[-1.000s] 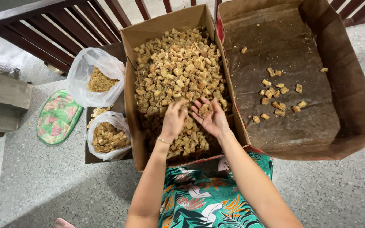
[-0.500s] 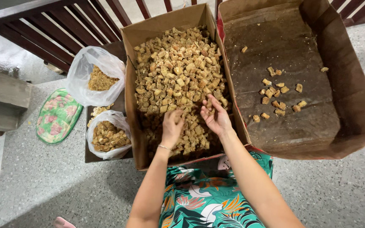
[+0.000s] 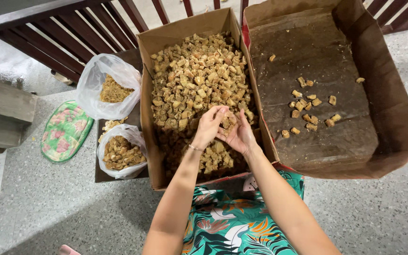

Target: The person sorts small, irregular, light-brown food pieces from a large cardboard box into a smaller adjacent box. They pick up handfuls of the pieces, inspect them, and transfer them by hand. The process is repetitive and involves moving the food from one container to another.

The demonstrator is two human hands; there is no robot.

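Note:
A tall cardboard box [image 3: 145, 123] in front of me is heaped with small tan-brown chunks [image 3: 194, 75]. Both hands meet over its near half. My right hand [image 3: 240, 136] lies palm up, cupped, with a few chunks resting in it. My left hand [image 3: 208, 126] bends over it, its fingertips touching the chunks in that palm. To the right, a wider, shallow cardboard box [image 3: 388, 94] holds several loose chunks [image 3: 310, 106] scattered on its dark stained floor.
Two clear plastic bags [image 3: 109, 85] [image 3: 119, 151] with similar chunks sit left of the full box on a dark tray. A green flowered mat [image 3: 64, 131] lies further left. Dark wooden railing [image 3: 72, 42] runs behind. Speckled stone floor [image 3: 48, 208] surrounds; my flowered clothing [image 3: 232, 222] is below.
My hands have come together: the right has turned palm up with chunks in it, and the left has moved from the pile onto that palm.

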